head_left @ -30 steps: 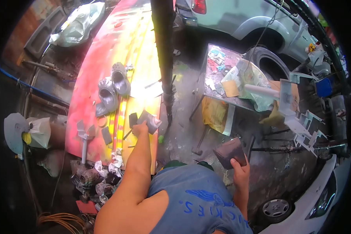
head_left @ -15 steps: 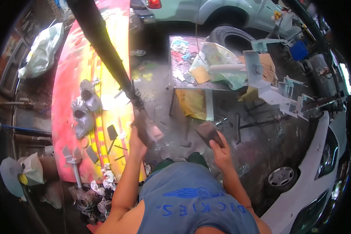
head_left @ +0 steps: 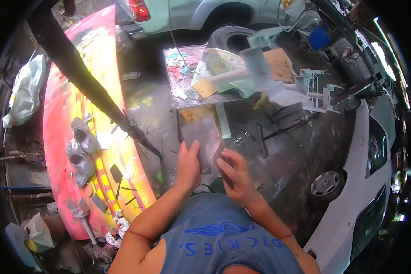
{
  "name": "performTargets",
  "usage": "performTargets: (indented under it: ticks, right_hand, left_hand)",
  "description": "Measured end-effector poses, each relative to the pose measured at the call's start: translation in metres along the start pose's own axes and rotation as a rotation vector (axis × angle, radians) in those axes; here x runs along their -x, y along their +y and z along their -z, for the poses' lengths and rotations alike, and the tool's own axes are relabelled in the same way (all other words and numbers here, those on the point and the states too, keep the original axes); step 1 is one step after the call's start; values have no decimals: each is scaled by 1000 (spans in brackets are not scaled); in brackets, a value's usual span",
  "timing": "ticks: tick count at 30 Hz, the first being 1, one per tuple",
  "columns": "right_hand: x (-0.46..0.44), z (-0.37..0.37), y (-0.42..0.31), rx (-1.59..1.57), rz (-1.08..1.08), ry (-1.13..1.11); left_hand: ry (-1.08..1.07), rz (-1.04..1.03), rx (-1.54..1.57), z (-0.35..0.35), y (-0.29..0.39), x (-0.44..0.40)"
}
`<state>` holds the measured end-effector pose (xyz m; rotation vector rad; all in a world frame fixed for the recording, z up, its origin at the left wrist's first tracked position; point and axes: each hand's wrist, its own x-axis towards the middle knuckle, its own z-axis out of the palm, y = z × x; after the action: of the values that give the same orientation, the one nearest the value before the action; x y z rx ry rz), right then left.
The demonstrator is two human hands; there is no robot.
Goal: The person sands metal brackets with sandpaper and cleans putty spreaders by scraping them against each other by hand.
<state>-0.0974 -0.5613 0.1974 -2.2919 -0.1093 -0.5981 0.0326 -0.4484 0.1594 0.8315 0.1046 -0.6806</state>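
Note:
My left hand grips the left edge of a thin greyish sheet that looks like sandpaper, its thumb and fingers pointing up along it. The sheet stands tilted in front of my body, its right part pinkish. Close to its right edge is my right hand, fingers bent around a dark brown flat piece, also like sandpaper. Part of that piece is hidden behind the fingers. I cannot tell whether the two pieces touch.
On the left lies a long red and yellow panel bearing grey metal parts. A dark pole slants across it. Ahead stands a table with scraps and white brackets. A white car body part and a wheel are at right.
My hands have come together in front of me from wider apart. The greyish sheet now shows broad side between them. The view has turned, shifting the surroundings left.

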Motion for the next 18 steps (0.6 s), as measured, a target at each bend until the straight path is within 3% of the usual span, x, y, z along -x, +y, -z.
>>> performTargets:
  ticks: [4,7,8,9,12,15,18]
  right_hand:
    - [32,-9,46,36,-149,-38]
    - [49,8,70,180,-246,-205]
    - [47,14,73,228,-209,-161]
    - [35,25,72,277,-171,-119]
    - [-6,44,49,455,-87,-89]
    - [-16,30,50,513,45,-150]
    - [1,-1,32,336,113,-179]
  left_hand:
    - [26,29,-25,14,-4,1]
    - [23,-65,-167,16,10,4]
    - [21,-106,-236,16,15,5]
    - [-53,-274,-534,26,12,3]
    - [-176,-306,-859,18,13,17]
    - [-121,-467,-896,6,11,17]
    - [-9,-515,-936,2,18,13]
